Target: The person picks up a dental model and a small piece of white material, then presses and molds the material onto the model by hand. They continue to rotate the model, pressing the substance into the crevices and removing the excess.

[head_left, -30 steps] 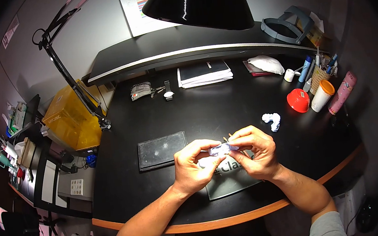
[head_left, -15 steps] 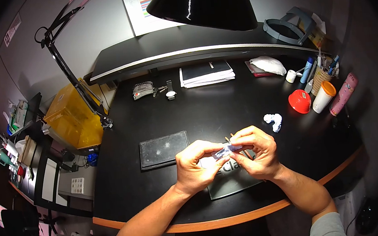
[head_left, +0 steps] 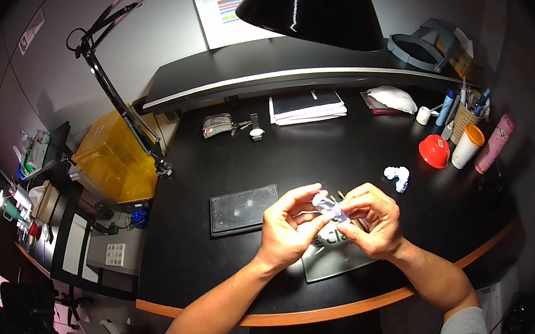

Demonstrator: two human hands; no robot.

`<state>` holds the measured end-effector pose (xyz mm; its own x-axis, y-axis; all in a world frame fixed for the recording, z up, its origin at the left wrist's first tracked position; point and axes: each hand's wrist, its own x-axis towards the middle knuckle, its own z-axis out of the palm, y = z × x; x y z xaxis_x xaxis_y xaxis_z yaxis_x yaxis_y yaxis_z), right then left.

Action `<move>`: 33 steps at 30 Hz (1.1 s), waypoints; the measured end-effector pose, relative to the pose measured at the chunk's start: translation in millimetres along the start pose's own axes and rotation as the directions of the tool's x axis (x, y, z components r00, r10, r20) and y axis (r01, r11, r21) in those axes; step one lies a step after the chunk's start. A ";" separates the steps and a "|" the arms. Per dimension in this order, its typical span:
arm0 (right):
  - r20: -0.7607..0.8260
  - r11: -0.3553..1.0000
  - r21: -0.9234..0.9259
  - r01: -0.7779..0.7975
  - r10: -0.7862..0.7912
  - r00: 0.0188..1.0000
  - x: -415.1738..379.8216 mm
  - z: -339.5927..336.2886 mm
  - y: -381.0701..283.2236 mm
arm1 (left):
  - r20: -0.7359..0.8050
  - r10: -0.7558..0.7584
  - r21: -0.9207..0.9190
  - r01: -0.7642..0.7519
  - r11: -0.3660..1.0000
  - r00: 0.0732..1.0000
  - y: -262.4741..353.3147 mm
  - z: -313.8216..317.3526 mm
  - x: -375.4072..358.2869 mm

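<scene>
A small whitish-lilac piece [head_left: 330, 208] is held up between my two hands, over a glass plate [head_left: 330, 263] with dark lettering. My left hand [head_left: 291, 228] pinches its left side between thumb and fingers. On the right side, the thumb and fingers of my right hand [head_left: 373, 218] are closed on the same piece. Thin sticks or tools partly show behind the right fingers. A similar white curved piece [head_left: 398, 178] lies on the desk to the right, beyond my right hand. A dark rectangular slab [head_left: 242, 211] rests left of my left hand.
A red bowl [head_left: 434, 151], a white cup with orange rim [head_left: 467, 145] and a pen holder [head_left: 464, 121] stand at the right. Papers [head_left: 307, 107], a watch [head_left: 256, 129] and a pouch [head_left: 217, 126] lie at the back. A black lamp [head_left: 316, 7] hangs overhead.
The held piece has been tilted more upright, and my left fingers have shifted around it. The whole view has moved, so the desk items appear slightly farther right.
</scene>
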<state>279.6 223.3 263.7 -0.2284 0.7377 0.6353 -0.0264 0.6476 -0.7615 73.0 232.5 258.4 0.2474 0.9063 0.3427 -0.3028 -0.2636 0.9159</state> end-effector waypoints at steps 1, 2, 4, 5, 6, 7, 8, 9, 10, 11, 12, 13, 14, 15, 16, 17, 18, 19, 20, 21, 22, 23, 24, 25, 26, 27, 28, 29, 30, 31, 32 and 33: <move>-0.003 0.998 0.054 -0.022 0.022 1.000 -2.7 1.0 2.6 | -0.022 -0.031 -0.019 0.031 0.999 0.999 1.5 -1.5 0.1; -0.004 0.993 0.109 -0.044 0.045 0.999 -3.9 2.3 3.0 | -0.045 -0.063 -0.038 0.061 0.997 0.997 2.4 -2.8 0.2; 0.001 0.986 0.132 -0.107 0.107 0.994 -5.3 4.0 -0.3 | -0.048 -0.069 -0.032 0.068 0.997 0.996 -0.9 -6.2 1.2; 0.002 0.982 0.144 -0.125 0.126 0.992 -5.7 4.5 0.6 | -0.038 -0.065 -0.012 0.065 0.998 0.997 -4.6 -9.2 2.2; 0.004 0.977 0.156 -0.143 0.145 0.989 -5.6 4.7 1.4 | -0.027 -0.060 0.008 0.060 0.998 0.998 -6.6 -10.7 3.1; 0.017 0.981 0.137 -0.135 0.134 0.991 -4.9 4.3 1.9 | -0.034 -0.087 -0.011 0.087 0.996 0.996 -4.6 -9.1 3.0; 0.019 0.974 0.166 -0.152 0.151 0.988 -4.3 5.2 0.9 | -0.019 -0.110 -0.037 0.110 0.993 0.994 -5.2 -9.6 2.7; 0.021 0.966 0.196 -0.169 0.168 0.985 -3.9 6.8 -0.5 | -0.002 -0.134 -0.063 0.134 0.989 0.991 -6.1 -10.7 2.1; 0.023 0.956 0.227 -0.186 0.186 0.982 -4.4 7.5 -1.2 | 0.015 -0.158 -0.086 0.159 0.983 0.987 -5.9 -11.2 2.1; 0.078 0.940 0.271 -0.205 0.191 0.979 -5.2 5.1 2.4 | 0.019 -0.173 -0.121 0.174 0.977 0.985 -1.9 -9.7 2.1; 0.064 0.929 0.272 -0.251 0.243 0.968 -5.4 5.1 -1.0 | 0.019 -0.179 -0.112 0.180 0.977 0.984 -1.3 -9.5 2.0; 0.050 0.915 0.273 -0.298 0.296 0.954 -3.2 7.2 -10.8 | 0.019 -0.186 -0.104 0.187 0.977 0.982 -1.2 -9.7 1.5; 0.037 0.898 0.275 -0.345 0.348 0.937 -2.4 8.4 -16.0 | 0.017 -0.193 -0.097 0.194 0.976 0.981 -1.7 -9.9 0.7; 0.058 0.890 0.282 -0.358 0.357 0.932 -3.3 7.9 -14.3 | 0.025 -0.194 -0.092 0.196 0.976 0.981 -2.5 -10.6 0.4; 0.079 0.882 0.288 -0.373 0.366 0.927 -4.9 7.1 -11.2 | 0.033 -0.196 -0.089 0.198 0.976 0.980 -3.3 -11.7 0.5; 0.099 0.874 0.294 -0.386 0.374 0.922 -6.1 6.4 -9.2 | 0.042 -0.198 -0.085 0.201 0.976 0.979 -3.6 -12.7 0.5; 0.102 0.868 0.304 -0.394 0.381 0.919 -6.1 6.1 -8.6 | 0.052 -0.203 -0.074 0.207 0.976 0.978 -3.2 -13.7 0.8; 0.105 0.861 0.314 -0.400 0.387 0.916 -5.7 5.9 -8.2 | 0.062 -0.209 -0.062 0.213 0.975 0.976 -2.2 -14.9 1.1; 0.108 0.854 0.325 -0.406 0.393 0.913 -5.3 6.1 -7.8 | 0.071 -0.215 -0.049 0.218 0.975 0.974 -1.6 -15.5 1.0; 0.109 0.854 0.328 -0.404 0.391 0.914 -5.3 6.3 -7.4 | 0.068 -0.218 -0.055 0.222 0.973 0.974 -1.3 -15.5 0.9; 0.109 0.853 0.331 -0.402 0.389 0.915 -5.7 6.5 -7.1 | 0.065 -0.223 -0.061 0.227 0.972 0.973 -1.0 -15.1 0.9; 0.108 0.853 0.335 -0.400 0.387 0.916 -6.0 6.5 -7.0 | 0.064 -0.227 -0.068 0.231 0.971 0.972 -0.9 -14.8 1.0; 0.105 0.851 0.338 -0.401 0.390 0.915 -6.1 6.8 -7.1 | 0.069 -0.224 -0.069 0.229 0.971 0.972 -0.9 -15.1 1.1; 0.103 0.849 0.341 -0.403 0.392 0.914 -5.9 7.0 -7.1 | 0.073 -0.220 -0.071 0.226 0.972 0.973 -1.1 -15.5 1.5; 0.102 0.847 0.344 -0.406 0.396 0.913 -6.1 7.2 -7.0 | 0.077 -0.218 -0.073 0.223 0.972 0.973 -1.3 -15.8 1.4; 0.109 0.852 0.332 -0.404 0.391 0.914 -6.1 7.1 -6.7 | 0.073 -0.218 -0.069 0.224 0.972 0.973 -0.4 -15.3 1.4; 0.115 0.857 0.320 -0.403 0.387 0.915 -6.0 6.7 -6.3 | 0.070 -0.219 -0.066 0.224 0.972 0.973 1.5 -14.2 1.5; 0.121 0.863 0.308 -0.400 0.382 0.916 -6.0 6.2 -6.3 | 0.069 -0.219 -0.062 0.224 0.973 0.973 2.3 -13.2 1.6; 0.126 0.859 0.318 -0.402 0.382 0.915 -5.7 6.5 -6.8 | 0.072 -0.213 -0.058 0.217 0.974 0.974 0.8 -13.8 1.7; 0.130 0.855 0.328 -0.403 0.382 0.915 -4.9 7.8 -7.5 | 0.076 -0.206 -0.054 0.211 0.976 0.976 -1.8 -15.5 1.9; 0.134 0.850 0.338 -0.403 0.381 0.915 -4.4 9.1 -7.9 | 0.080 -0.200 -0.048 0.204 0.978 0.977 -2.9 -16.7 2.0; 0.137 0.847 0.342 -0.406 0.383 0.914 -4.9 10.0 -7.4 | 0.084 -0.197 -0.023 0.200 0.980 0.977 -2.1 -16.6 1.6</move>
<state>271.1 213.0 264.9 -0.3525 0.8956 0.2715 -0.2625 0.1838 -0.9472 58.8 240.0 253.5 0.3789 0.9094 0.1714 -0.2678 -0.0695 0.9610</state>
